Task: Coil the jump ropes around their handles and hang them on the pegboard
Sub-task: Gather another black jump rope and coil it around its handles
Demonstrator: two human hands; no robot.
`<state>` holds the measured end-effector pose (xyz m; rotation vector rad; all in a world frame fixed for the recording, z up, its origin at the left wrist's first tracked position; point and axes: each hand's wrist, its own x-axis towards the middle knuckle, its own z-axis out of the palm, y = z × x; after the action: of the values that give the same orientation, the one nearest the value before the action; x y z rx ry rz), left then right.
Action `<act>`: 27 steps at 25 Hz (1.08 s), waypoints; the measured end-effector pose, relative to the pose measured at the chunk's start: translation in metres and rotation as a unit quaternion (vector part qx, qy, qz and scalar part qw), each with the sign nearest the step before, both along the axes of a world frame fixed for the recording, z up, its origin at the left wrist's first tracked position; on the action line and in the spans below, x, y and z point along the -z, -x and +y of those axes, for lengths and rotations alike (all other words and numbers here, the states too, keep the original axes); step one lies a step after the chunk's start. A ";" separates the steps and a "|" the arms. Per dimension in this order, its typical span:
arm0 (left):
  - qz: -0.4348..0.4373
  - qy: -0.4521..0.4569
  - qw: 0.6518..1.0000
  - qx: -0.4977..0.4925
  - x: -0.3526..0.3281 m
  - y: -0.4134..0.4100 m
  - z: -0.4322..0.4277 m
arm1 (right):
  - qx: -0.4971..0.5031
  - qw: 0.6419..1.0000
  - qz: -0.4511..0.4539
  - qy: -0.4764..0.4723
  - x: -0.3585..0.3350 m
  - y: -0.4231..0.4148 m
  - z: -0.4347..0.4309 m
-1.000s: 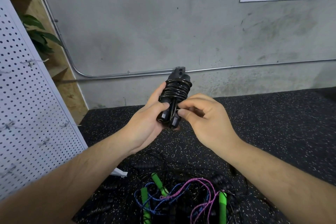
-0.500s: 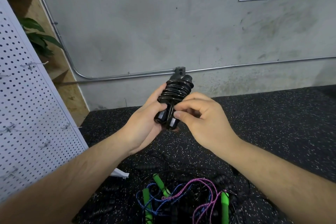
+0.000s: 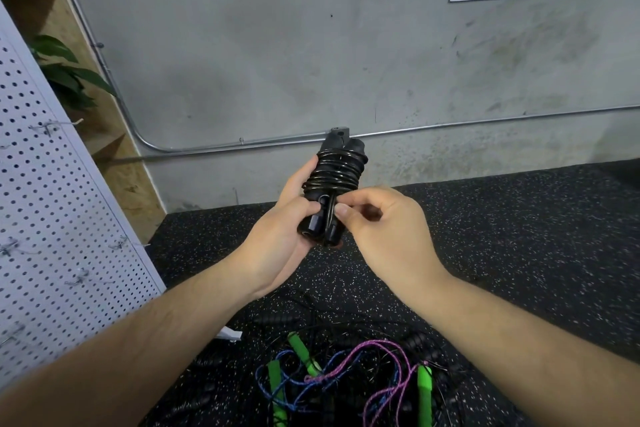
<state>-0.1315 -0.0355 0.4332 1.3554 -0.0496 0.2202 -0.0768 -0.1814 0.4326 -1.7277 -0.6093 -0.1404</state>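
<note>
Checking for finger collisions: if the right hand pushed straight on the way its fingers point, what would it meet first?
The right hand pinches the coiled black jump rope; past it, probably the left hand gripping the handles.

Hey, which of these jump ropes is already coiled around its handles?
The black jump rope held between the left hand and right hand. The other ropes, green-handled, blue and purple, lie tangled on the floor.

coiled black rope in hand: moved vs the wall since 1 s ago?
No. The coiled black jump rope still tops out across the wall conduit at the same spot; left hand grips it, right hand pinches it.
</note>
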 end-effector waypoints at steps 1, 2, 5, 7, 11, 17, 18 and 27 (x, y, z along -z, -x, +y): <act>0.002 -0.007 1.000 -0.005 0.000 -0.001 0.000 | 0.016 0.999 -0.036 0.015 0.001 0.002 0.001; 0.004 -0.013 1.000 -0.006 -0.001 -0.002 0.000 | 0.022 0.998 -0.065 0.017 0.001 0.003 0.001; 0.007 -0.024 1.000 -0.018 -0.002 -0.002 0.005 | -0.001 0.987 -0.150 0.059 -0.001 0.000 -0.003; 0.018 -0.043 0.999 -0.028 -0.001 -0.001 0.009 | -0.038 0.976 -0.179 0.119 -0.006 -0.003 -0.006; 0.050 -0.117 0.992 -0.012 0.009 -0.004 0.020 | -0.097 0.939 -0.277 0.181 -0.010 -0.006 -0.006; 0.069 -0.108 0.991 -0.027 0.013 -0.008 0.021 | -0.093 0.937 -0.239 0.236 -0.016 -0.010 -0.004; 0.076 -0.114 0.990 -0.030 0.013 -0.009 0.020 | -0.088 0.942 -0.219 0.237 -0.016 -0.010 -0.003; 0.104 -0.089 0.990 0.043 0.009 -0.013 0.019 | -0.086 0.864 -0.361 0.340 -0.022 -0.021 -0.005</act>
<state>-0.1182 -0.0160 0.4239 1.5445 0.0492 0.0003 -0.0557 -0.1869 0.4545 -2.2806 -1.5016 -0.5097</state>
